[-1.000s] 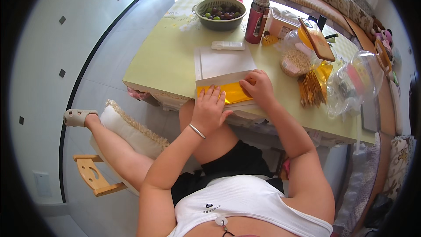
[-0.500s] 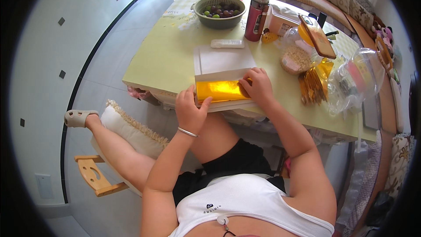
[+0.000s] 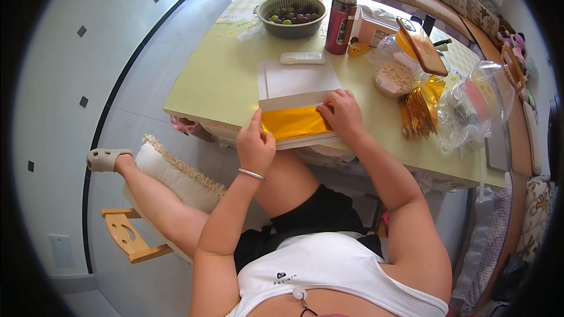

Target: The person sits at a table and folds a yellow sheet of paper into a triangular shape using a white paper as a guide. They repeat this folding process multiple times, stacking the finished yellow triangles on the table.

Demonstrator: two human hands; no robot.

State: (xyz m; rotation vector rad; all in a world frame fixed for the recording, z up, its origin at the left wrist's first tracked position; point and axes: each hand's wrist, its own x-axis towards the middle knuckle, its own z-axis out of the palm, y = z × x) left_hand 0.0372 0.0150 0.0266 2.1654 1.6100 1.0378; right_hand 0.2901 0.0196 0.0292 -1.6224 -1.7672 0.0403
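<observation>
A strip of shiny gold foil paper (image 3: 296, 124) lies crosswise at the table's near edge, with a pale fold (image 3: 294, 101) standing up along its far side. White sheets of paper (image 3: 301, 80) lie under and beyond it. My left hand (image 3: 257, 142) grips the foil's left end, fingers bent and thumb close to the forefinger. At the right end, my right hand (image 3: 342, 116) is closed on the foil's upper corner, its fingertips pressed together. Whatever sits beneath the right fingers is hidden.
Beyond the paper lie a white tube-shaped item (image 3: 302, 58), a colander of grapes (image 3: 291, 16) and a dark red flask (image 3: 341, 22). To the right are a tub of grains (image 3: 395, 78), a bundle of folded gold pieces (image 3: 418, 111), a propped phone (image 3: 422, 47) and a clear plastic bag (image 3: 476, 108).
My left thumb has drawn in from the foil's face toward the forefinger at its left end. The bright glare on the foil has dulled. My right hand stays at its corner.
</observation>
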